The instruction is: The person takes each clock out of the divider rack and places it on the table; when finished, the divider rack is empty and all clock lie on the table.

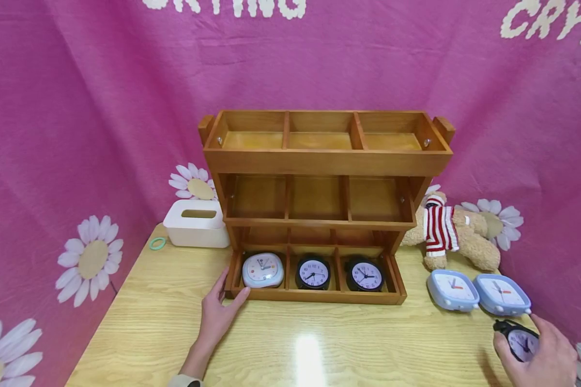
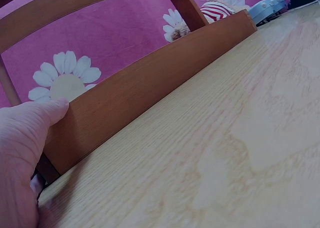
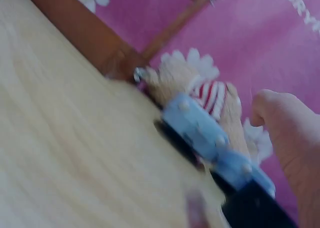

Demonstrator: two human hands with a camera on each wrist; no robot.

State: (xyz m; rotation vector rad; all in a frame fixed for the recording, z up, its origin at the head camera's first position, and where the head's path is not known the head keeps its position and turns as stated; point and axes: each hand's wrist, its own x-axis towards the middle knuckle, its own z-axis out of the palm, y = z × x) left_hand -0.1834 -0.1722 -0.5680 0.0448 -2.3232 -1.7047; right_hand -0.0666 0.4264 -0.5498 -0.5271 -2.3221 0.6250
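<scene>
A three-tier wooden shelf (image 1: 327,163) with divided compartments stands on the table. My left hand (image 1: 217,313) holds its lower front-left corner, thumb on the front board and fingers along the side. In the bottom tier sit a pale blue-and-white clock (image 1: 263,270) at left, a round black alarm clock (image 1: 313,272) in the middle and another black alarm clock (image 1: 365,274) at right. At the far right, my right hand (image 1: 544,352) is spread around a third black alarm clock (image 1: 522,344); firm contact is not visible. The right wrist view is blurred.
Two blue alarm clocks (image 1: 453,291) lie side by side beyond the right hand. Behind them a teddy bear (image 1: 445,231) in a striped shirt lies by the shelf. A white tissue box (image 1: 197,224) and a green ring (image 1: 157,243) are at left. Pink cloth (image 1: 319,64) hangs behind.
</scene>
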